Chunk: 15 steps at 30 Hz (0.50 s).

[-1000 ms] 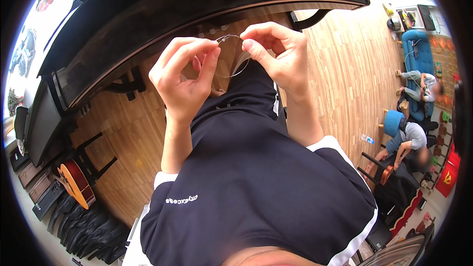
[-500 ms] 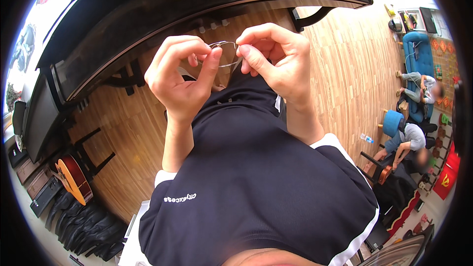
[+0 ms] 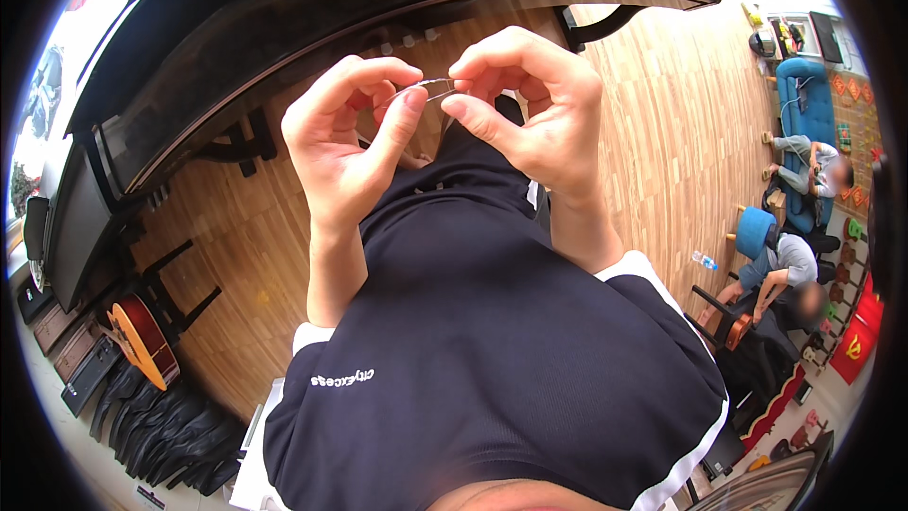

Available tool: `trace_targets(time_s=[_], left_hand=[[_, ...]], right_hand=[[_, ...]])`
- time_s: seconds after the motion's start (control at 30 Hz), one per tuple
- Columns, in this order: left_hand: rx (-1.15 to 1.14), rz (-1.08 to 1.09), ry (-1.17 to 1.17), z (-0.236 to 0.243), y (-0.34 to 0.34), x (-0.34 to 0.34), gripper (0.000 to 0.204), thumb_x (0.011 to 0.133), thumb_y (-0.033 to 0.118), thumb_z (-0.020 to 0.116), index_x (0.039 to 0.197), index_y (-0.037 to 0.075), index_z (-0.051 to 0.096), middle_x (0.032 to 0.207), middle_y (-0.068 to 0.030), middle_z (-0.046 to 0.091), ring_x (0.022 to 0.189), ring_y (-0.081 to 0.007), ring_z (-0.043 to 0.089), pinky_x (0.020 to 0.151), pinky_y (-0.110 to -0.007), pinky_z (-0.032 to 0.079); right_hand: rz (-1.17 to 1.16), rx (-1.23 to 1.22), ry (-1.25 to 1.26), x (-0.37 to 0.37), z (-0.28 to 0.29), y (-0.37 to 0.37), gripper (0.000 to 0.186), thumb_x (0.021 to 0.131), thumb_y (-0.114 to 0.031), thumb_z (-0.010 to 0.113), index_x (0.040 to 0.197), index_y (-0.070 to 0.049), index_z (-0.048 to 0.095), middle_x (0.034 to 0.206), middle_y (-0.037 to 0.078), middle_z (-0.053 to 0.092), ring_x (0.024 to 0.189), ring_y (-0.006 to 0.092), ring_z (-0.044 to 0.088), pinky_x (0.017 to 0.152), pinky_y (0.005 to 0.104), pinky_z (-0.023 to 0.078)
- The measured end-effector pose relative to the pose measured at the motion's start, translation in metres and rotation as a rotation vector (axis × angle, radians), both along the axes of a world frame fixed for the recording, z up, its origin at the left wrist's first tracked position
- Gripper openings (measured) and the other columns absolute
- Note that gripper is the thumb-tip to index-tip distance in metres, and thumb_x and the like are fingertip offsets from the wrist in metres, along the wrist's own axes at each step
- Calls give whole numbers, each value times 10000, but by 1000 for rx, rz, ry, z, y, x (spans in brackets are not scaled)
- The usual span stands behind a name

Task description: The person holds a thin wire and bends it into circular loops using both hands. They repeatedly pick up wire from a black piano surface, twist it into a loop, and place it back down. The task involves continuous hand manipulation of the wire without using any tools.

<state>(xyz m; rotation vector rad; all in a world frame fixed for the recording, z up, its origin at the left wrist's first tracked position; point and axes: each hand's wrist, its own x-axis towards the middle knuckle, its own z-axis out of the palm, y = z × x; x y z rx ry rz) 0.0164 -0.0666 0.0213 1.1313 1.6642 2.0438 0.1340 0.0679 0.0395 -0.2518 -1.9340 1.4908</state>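
My left hand (image 3: pixel 342 156) and my right hand (image 3: pixel 553 123) are raised in front of my dark shirt, close together. Between them stretches a thin silvery wire-like loop (image 3: pixel 437 85), partly hidden by the fingers. Thumb and forefinger of the left hand pinch its left side. On the other side, the right hand's thumb and forefinger hold its right end. The loop looks narrow and flattened from here; its exact kind is too fine to make out.
A long black glossy piano (image 3: pixel 378 0) spans the far side. An acoustic guitar (image 3: pixel 142 343) and several black bags (image 3: pixel 170 435) stand at the left. To the right, a person with a small stringed instrument (image 3: pixel 740 329) sits near a blue stool (image 3: pixel 754 233); another sits on a blue sofa (image 3: pixel 802 114). A bottle (image 3: pixel 704 260) lies on the wooden floor (image 3: pixel 662 132).
The loop has tilted and now looks narrower, where before it showed as a wider ring. Both hands have shifted slightly upward, and the right hand's thumb and forefinger have spread a little.
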Motion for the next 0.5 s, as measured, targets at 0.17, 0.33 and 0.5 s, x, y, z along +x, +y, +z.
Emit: trace_targets(time_s=[0.17,0.33,0.5], left_hand=[[-58,99,87,0,0,4,151,807,-40,734,950,-12,699,715,5,594,584,-41,481,538,-177,377],[-61,60,106,3,-1,4,134,829,-20,724,959,-14,694,686,12,580,558,-30,464,514,-173,361],[-78,-172,-249,10,-6,4,113,880,14,690,986,-18,668,724,28,593,602,-17,483,541,-165,375]], right_hand=[[-34,53,19,-3,-1,-2,198,691,34,815,838,-32,701,739,27,651,565,61,604,521,192,451],[-44,66,41,-5,-2,-2,193,690,37,806,832,-37,699,740,27,651,562,66,602,519,196,452],[-26,75,58,-6,-4,1,187,690,35,797,828,-37,693,749,31,653,579,75,611,521,203,459]])
